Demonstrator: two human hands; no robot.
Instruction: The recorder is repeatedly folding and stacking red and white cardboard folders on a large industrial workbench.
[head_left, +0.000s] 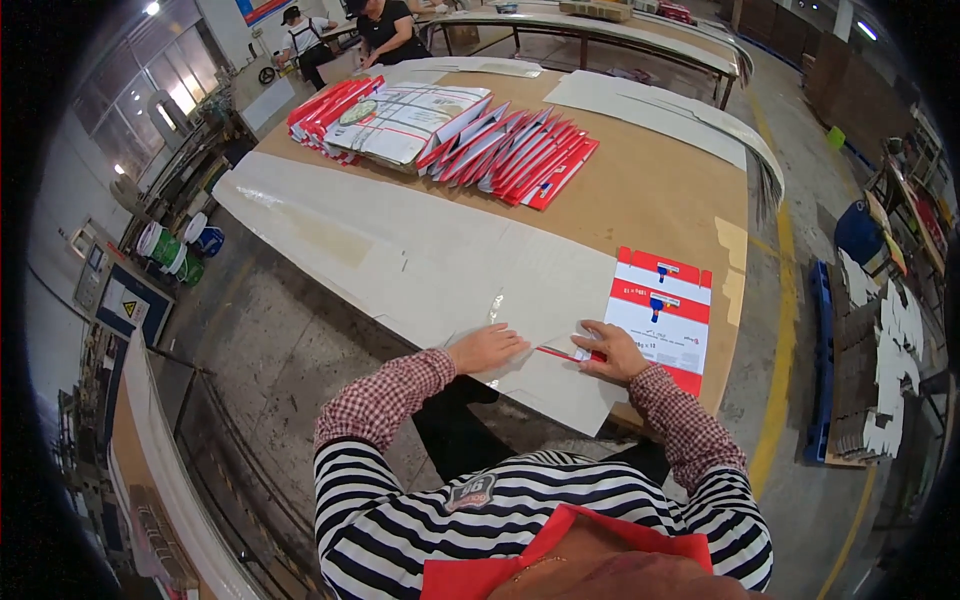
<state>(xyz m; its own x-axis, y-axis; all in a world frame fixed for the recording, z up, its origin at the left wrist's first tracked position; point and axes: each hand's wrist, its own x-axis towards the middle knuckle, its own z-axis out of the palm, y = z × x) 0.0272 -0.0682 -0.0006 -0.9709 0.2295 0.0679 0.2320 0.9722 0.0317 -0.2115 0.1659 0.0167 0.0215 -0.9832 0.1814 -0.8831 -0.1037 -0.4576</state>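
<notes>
My left hand (488, 347) lies flat, fingers stretched out, on the pale grey cardboard at the near edge of the table. To its right, my right hand (614, 352) rests with thumb and fingers apart on the edge of a red and white printed carton blank (672, 335). Between the two hands runs a pale folded flap with a thin red strip along it. The blank's printed side faces up, with red bands and blue marks. What lies under my right palm is hidden.
Folded red and white cartons (530, 160) lie fanned out farther back, beside a strapped bundle (410, 118). Long white boards (640, 110) rest on the brown tabletop (660, 210). Buckets (172, 250) stand left; a pallet of stacked card (885, 370) stands right. Two people are at the far end.
</notes>
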